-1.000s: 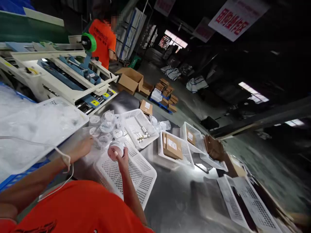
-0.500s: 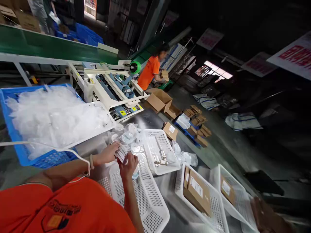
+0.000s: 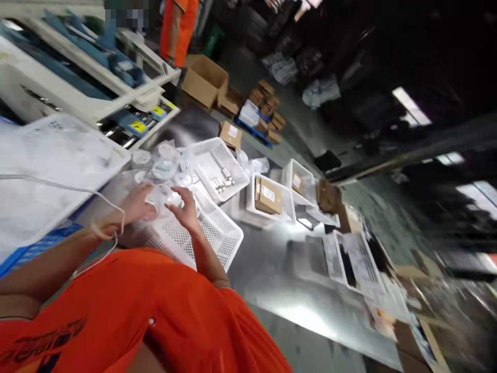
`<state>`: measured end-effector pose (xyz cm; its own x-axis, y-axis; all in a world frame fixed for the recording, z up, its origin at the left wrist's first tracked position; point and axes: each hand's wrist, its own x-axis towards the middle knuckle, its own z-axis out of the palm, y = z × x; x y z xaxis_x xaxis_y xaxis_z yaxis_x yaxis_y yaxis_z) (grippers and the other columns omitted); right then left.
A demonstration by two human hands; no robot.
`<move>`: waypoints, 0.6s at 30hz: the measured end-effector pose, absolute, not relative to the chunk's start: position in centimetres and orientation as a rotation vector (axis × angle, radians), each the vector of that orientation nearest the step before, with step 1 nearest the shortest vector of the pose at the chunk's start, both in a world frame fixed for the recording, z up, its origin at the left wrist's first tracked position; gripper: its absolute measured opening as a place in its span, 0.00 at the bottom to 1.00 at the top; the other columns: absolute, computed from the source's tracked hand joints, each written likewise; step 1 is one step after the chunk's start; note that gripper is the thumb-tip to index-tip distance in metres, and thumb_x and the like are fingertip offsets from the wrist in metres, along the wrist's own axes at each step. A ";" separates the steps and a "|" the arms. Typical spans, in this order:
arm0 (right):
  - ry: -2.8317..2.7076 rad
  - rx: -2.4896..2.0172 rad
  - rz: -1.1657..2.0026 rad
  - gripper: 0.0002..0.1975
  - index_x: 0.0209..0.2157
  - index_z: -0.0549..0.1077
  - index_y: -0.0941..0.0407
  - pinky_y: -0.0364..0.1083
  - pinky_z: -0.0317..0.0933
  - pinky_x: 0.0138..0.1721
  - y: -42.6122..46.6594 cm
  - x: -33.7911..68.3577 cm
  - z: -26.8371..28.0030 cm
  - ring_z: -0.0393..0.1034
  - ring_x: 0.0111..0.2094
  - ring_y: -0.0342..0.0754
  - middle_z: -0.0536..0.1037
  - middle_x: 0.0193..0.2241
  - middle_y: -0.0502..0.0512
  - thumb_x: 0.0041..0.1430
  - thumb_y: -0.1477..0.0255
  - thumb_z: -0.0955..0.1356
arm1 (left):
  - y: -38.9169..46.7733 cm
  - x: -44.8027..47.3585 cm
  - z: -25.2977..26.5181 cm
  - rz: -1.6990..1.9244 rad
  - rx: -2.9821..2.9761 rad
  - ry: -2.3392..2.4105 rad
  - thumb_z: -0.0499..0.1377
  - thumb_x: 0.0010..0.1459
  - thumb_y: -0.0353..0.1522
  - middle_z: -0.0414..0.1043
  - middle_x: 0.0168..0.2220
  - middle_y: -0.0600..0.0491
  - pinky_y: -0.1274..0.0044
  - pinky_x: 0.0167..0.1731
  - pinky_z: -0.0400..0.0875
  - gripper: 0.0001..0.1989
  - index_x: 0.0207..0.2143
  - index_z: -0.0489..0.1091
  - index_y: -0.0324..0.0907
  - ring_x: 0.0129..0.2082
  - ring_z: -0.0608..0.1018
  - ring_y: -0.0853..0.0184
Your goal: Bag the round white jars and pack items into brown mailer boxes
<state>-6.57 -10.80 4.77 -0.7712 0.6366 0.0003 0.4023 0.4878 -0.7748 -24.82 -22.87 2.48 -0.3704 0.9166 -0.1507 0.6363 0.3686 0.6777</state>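
Note:
My left hand is at the left side of a pile of clear plastic packets, fingers stretched out and apart from the thumb. Facing it across a small gap, my right hand has its thumb and fingers spread above the rim of a white perforated basket. A clear packet lies between the two hands; I see neither hand gripping it. The picture is somewhat blurred by motion. Around my left wrist is a pale cord.
Another white basket holds small metal-ended pieces. Further right, a basket contains flat brown cartons. A tray heaped with clear bags stands left, below a white machine. A co-worker in orange stands behind an open carton.
My hands have moved apart and let go of the clear packet they held together. My view has swung right and down, showing more of the metal table.

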 end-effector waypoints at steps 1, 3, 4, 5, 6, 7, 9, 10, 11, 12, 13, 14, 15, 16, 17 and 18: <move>-2.347 -0.841 1.278 0.37 0.66 0.79 0.53 0.60 0.70 0.69 -10.7 -6.2 4.4 0.73 0.67 0.61 0.80 0.64 0.64 0.58 0.62 0.85 | -22.6 -25.5 2.1 0.696 1.354 2.090 0.62 0.58 0.28 0.72 0.72 0.32 0.53 0.77 0.68 0.30 0.64 0.75 0.33 0.72 0.76 0.44; -2.203 -0.807 1.460 0.45 0.64 0.80 0.55 0.63 0.71 0.70 -11.4 -6.1 3.2 0.73 0.69 0.63 0.80 0.64 0.65 0.48 0.56 0.89 | -22.4 -26.1 1.5 0.674 1.373 2.065 0.62 0.58 0.31 0.76 0.68 0.35 0.54 0.72 0.74 0.28 0.61 0.77 0.34 0.65 0.81 0.46; -2.146 -0.822 1.521 0.48 0.62 0.81 0.56 0.65 0.71 0.70 -12.1 -6.4 2.5 0.72 0.70 0.65 0.79 0.64 0.66 0.42 0.54 0.90 | -22.4 -26.0 1.3 0.680 1.378 2.051 0.61 0.58 0.33 0.78 0.66 0.36 0.55 0.69 0.77 0.27 0.60 0.79 0.34 0.60 0.83 0.48; -2.096 -0.862 1.559 0.48 0.59 0.81 0.56 0.66 0.72 0.70 -12.9 -6.9 1.7 0.72 0.70 0.67 0.80 0.63 0.67 0.38 0.54 0.91 | -22.4 -25.8 1.2 0.701 1.379 2.034 0.61 0.58 0.34 0.79 0.64 0.38 0.57 0.65 0.80 0.27 0.59 0.80 0.35 0.56 0.84 0.50; -2.056 -0.920 1.572 0.45 0.56 0.82 0.56 0.65 0.73 0.69 -13.5 -7.5 1.1 0.73 0.70 0.67 0.80 0.61 0.66 0.38 0.54 0.91 | -22.3 -25.5 1.1 0.730 1.379 2.010 0.61 0.57 0.35 0.81 0.63 0.40 0.60 0.61 0.82 0.28 0.59 0.81 0.37 0.52 0.84 0.53; -2.037 -0.983 1.562 0.41 0.53 0.82 0.56 0.63 0.74 0.68 -13.9 -8.2 0.6 0.74 0.68 0.66 0.81 0.58 0.64 0.40 0.56 0.91 | -22.2 -25.3 1.1 0.760 1.378 1.980 0.61 0.56 0.36 0.82 0.60 0.42 0.62 0.58 0.83 0.28 0.58 0.82 0.38 0.49 0.84 0.55; -2.087 -1.088 1.489 0.31 0.49 0.82 0.56 0.58 0.76 0.66 -13.6 -9.4 0.2 0.77 0.63 0.61 0.81 0.51 0.58 0.46 0.64 0.89 | -21.7 -25.3 1.4 0.792 1.372 1.908 0.60 0.55 0.38 0.84 0.56 0.45 0.67 0.51 0.83 0.29 0.57 0.84 0.39 0.46 0.84 0.57; -2.150 -1.103 1.443 0.27 0.47 0.82 0.56 0.55 0.76 0.64 -13.0 -9.9 0.3 0.77 0.60 0.58 0.80 0.48 0.55 0.47 0.70 0.88 | -21.4 -25.5 1.7 0.803 1.352 1.875 0.60 0.55 0.38 0.85 0.55 0.45 0.69 0.49 0.83 0.29 0.57 0.84 0.39 0.45 0.85 0.58; -2.220 -1.093 1.402 0.23 0.45 0.82 0.56 0.53 0.76 0.63 -12.0 -10.3 0.6 0.76 0.58 0.56 0.79 0.46 0.52 0.48 0.75 0.86 | -21.0 -25.8 2.1 0.825 1.316 1.850 0.59 0.56 0.39 0.85 0.55 0.45 0.71 0.48 0.83 0.29 0.57 0.84 0.38 0.46 0.85 0.58; -2.280 -1.068 1.362 0.19 0.42 0.82 0.56 0.50 0.76 0.61 -10.7 -10.7 1.1 0.76 0.55 0.54 0.78 0.43 0.50 0.49 0.79 0.84 | -20.6 -26.1 2.5 0.873 1.269 1.830 0.59 0.58 0.41 0.85 0.57 0.44 0.71 0.48 0.83 0.30 0.58 0.84 0.37 0.47 0.85 0.58; -2.321 -1.044 1.325 0.16 0.39 0.81 0.55 0.49 0.76 0.59 -9.2 -11.0 1.6 0.76 0.53 0.52 0.78 0.41 0.49 0.50 0.81 0.82 | -20.3 -26.4 3.0 0.944 1.221 1.825 0.60 0.59 0.42 0.83 0.60 0.42 0.71 0.49 0.83 0.32 0.62 0.82 0.37 0.49 0.85 0.58; -2.345 -1.022 1.293 0.12 0.37 0.80 0.55 0.47 0.75 0.57 -7.5 -11.2 2.3 0.76 0.51 0.50 0.78 0.40 0.48 0.53 0.82 0.80 | -20.1 -26.7 3.5 1.027 1.183 1.842 0.61 0.60 0.44 0.80 0.66 0.41 0.71 0.50 0.84 0.35 0.66 0.80 0.37 0.53 0.84 0.57; -2.356 -1.012 1.263 0.08 0.35 0.79 0.56 0.45 0.74 0.56 -5.7 -11.4 2.8 0.76 0.50 0.48 0.78 0.39 0.47 0.57 0.81 0.77 | -20.0 -26.9 3.9 1.103 1.164 1.876 0.63 0.60 0.45 0.76 0.71 0.40 0.70 0.51 0.84 0.39 0.70 0.76 0.38 0.56 0.83 0.56; -2.364 -1.014 1.234 0.04 0.34 0.79 0.57 0.44 0.73 0.55 -3.8 -11.6 3.3 0.76 0.48 0.46 0.78 0.39 0.47 0.60 0.80 0.73 | -20.1 -27.1 4.2 1.147 1.165 1.916 0.65 0.60 0.46 0.71 0.74 0.38 0.69 0.51 0.84 0.43 0.74 0.73 0.39 0.59 0.82 0.54; -2.371 -1.018 1.213 0.04 0.33 0.78 0.58 0.43 0.71 0.56 -1.8 -11.8 3.7 0.77 0.48 0.45 0.79 0.39 0.48 0.62 0.79 0.71 | -20.3 -27.3 4.3 1.157 1.172 1.949 0.66 0.59 0.46 0.70 0.74 0.37 0.68 0.50 0.84 0.45 0.76 0.70 0.39 0.61 0.81 0.54; -2.393 -1.023 1.186 0.05 0.33 0.78 0.59 0.42 0.70 0.56 0.2 -12.2 3.9 0.77 0.48 0.44 0.79 0.41 0.49 0.62 0.79 0.69 | -20.5 -27.4 4.3 1.138 1.176 1.967 0.66 0.58 0.45 0.72 0.72 0.37 0.68 0.49 0.84 0.45 0.76 0.70 0.38 0.60 0.81 0.53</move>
